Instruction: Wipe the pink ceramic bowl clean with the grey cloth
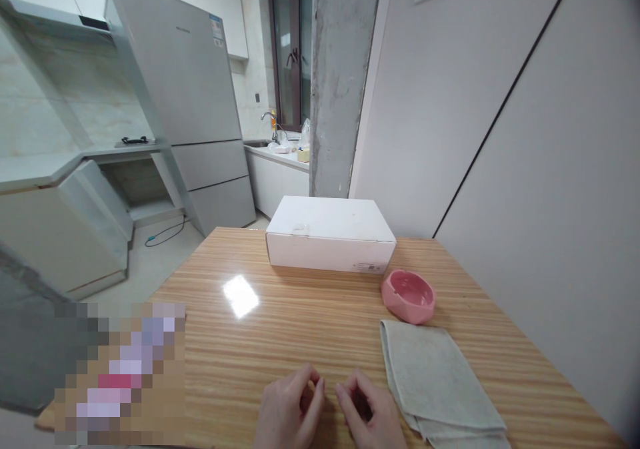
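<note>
My left hand (pixel 293 409) rests on the wooden table (pixel 235 349) near its front edge, fingers curled in and thumb close to the forefinger. Beside it, a small gap away, my right hand (pixel 373 412) is curled in the same way. Nothing shows in either hand. Just right of my right hand lies a folded grey-green cloth (pixel 440 375). Behind the cloth stands a pink faceted bowl, like an ashtray (pixel 409 297), with a notch in its rim. Farther back, a closed white cardboard box (pixel 331 235) sits across the table.
At the table's left edge, something is hidden by a pixelated patch (pixel 120 375). A white wall (pixel 500 135) runs along the right side. A concrete pillar (pixel 340 89) rises beyond the box. A tall fridge (pixel 185 82) and kitchen counters stand behind to the left.
</note>
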Demonstrator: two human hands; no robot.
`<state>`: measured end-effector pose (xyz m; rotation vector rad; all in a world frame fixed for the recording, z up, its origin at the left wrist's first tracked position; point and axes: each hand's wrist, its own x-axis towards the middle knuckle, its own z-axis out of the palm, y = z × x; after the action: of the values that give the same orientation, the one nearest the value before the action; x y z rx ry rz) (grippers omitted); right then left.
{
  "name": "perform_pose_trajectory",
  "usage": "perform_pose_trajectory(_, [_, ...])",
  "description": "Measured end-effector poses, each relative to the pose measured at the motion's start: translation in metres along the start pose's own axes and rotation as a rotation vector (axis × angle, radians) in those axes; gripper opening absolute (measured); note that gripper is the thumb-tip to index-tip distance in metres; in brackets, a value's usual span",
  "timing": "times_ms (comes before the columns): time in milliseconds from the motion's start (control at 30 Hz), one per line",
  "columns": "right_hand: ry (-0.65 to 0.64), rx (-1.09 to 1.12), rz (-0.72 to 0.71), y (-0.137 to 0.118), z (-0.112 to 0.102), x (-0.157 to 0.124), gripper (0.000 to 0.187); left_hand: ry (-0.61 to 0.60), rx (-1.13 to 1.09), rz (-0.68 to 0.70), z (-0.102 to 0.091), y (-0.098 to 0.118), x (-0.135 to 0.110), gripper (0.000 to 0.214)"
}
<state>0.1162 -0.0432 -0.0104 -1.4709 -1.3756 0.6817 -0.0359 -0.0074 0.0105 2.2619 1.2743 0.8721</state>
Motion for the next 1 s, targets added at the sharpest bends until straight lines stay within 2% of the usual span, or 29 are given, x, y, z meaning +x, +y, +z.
perform_pose_trajectory(1000, [-0.024, -0.020, 0.017, -0.0009, -0.0004, -0.0009, 0.047, 0.015, 0.016, 0.016, 0.0024, -0.0029, -0.0016, 0.024])
